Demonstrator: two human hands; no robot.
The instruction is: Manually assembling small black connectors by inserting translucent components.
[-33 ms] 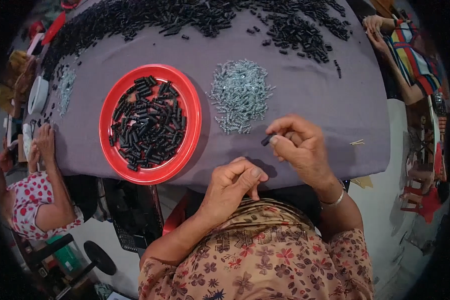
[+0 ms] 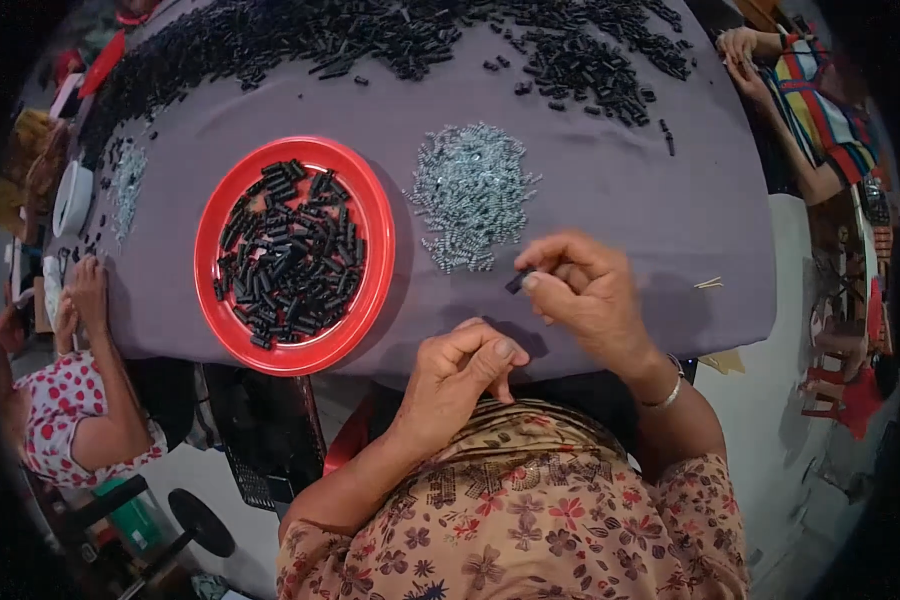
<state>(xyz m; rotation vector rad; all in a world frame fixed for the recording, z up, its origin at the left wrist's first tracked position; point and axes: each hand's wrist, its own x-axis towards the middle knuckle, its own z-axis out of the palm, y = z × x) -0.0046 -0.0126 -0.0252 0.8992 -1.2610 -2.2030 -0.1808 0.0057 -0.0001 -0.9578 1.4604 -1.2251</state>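
My right hand point(image 2: 585, 290) pinches a short black cylindrical piece point(image 2: 516, 283) between thumb and fingertips, just above the table edge. Closer to my body, my left hand point(image 2: 458, 372) has its thumb pressed against curled fingers; whatever lies between them is hidden. Beyond both hands sits a pile of small silvery coil springs point(image 2: 473, 190). To the left of that pile, a round red plate point(image 2: 300, 363) holds many loose black cylindrical pieces point(image 2: 288, 255).
Heaps of black pieces point(image 2: 370, 35) cover the far side of the grey-purple tablecloth point(image 2: 660, 220). At far left are a smaller spring pile point(image 2: 127, 190) and a white container point(image 2: 73, 200). Two thin golden sticks point(image 2: 708, 284) lie at right. Other people's hands rest at both table sides.
My right hand has shifted slightly left with the black piece still pinched. The whole view has shifted a little; my left hand keeps its pose.
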